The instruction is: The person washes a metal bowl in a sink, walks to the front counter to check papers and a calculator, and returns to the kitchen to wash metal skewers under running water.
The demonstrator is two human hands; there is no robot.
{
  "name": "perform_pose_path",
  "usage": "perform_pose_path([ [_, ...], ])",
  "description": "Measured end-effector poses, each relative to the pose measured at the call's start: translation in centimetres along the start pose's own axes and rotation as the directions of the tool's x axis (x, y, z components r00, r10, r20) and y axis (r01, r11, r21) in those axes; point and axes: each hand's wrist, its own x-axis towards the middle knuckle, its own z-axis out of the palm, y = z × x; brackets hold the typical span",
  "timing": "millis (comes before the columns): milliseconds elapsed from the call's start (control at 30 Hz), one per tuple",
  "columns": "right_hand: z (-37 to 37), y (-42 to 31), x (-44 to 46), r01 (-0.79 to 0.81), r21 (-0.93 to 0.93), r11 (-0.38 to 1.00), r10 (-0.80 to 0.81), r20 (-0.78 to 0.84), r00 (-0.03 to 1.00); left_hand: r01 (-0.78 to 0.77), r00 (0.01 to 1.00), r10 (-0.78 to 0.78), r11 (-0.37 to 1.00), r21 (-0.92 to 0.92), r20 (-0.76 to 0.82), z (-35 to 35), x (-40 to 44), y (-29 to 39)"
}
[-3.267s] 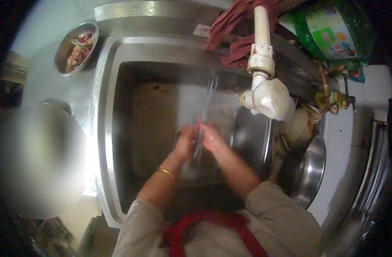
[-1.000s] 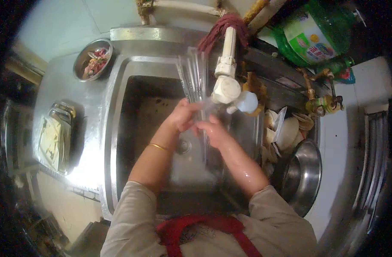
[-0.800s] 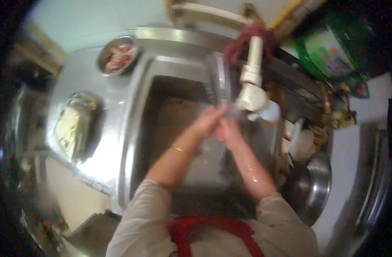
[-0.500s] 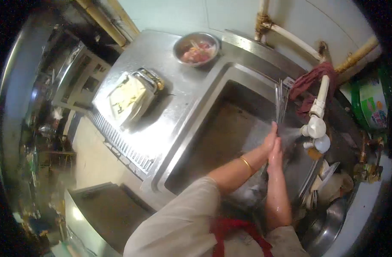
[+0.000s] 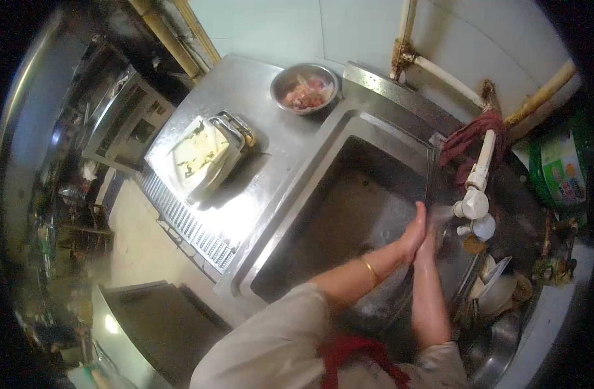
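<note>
Palm against palm, my left hand (image 5: 411,238) and my right hand (image 5: 426,247) press round a bundle of thin metal rods (image 5: 430,174) over the sink (image 5: 329,217). The rods stick out above my fingertips and below my palms; their middle is hidden between my hands. Just right of my fingers, water sprays from the white tap (image 5: 472,205). A gold bangle (image 5: 371,271) circles my left wrist.
Left of the sink, a stack of trays (image 5: 203,159) lies on the metal counter (image 5: 245,84). Behind it is a metal bowl of raw food (image 5: 304,91). A dark red cloth (image 5: 469,139) hangs by the tap. Dishes (image 5: 498,292) and a basin (image 5: 501,343) stand at the right.
The view has turned left, bringing more counter and floor into sight. The rods were fanned out wider about a second ago and now look closer together. My hands remain pressed together by the tap.
</note>
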Motion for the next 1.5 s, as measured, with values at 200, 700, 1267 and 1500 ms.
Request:
perform_pose_path([
  [200, -2.9, 5.3, 3.3, 0.084, -0.029, 0.996, -0.087, -0.141, 0.986, -0.168, 0.973, 0.187, 0.975, 0.148, -0.132, -0.4, 0.2, -3.3],
  [700, -2.8, 14.2, 0.1, -0.022, 0.074, 0.997, 0.038, -0.22, 0.975, -0.21, 0.951, 0.295, 0.394, 0.895, 0.093, -11.8, 10.7, -9.6],
  [1267, -3.5, 4.5, -2.0, 0.404, -0.176, 0.897, -0.39, 0.112, 0.914, -0.225, 0.974, 0.181, 0.836, 0.5, 0.135, 0.6, 7.9, 2.9],
  [1500, -4.0, 4.3, 1.2, 0.349, -0.153, 0.924, -0.294, 0.298, 0.908, -0.343, 0.936, 0.338, 0.825, 0.45, 0.095, 0.6, 4.1, 5.8],
])
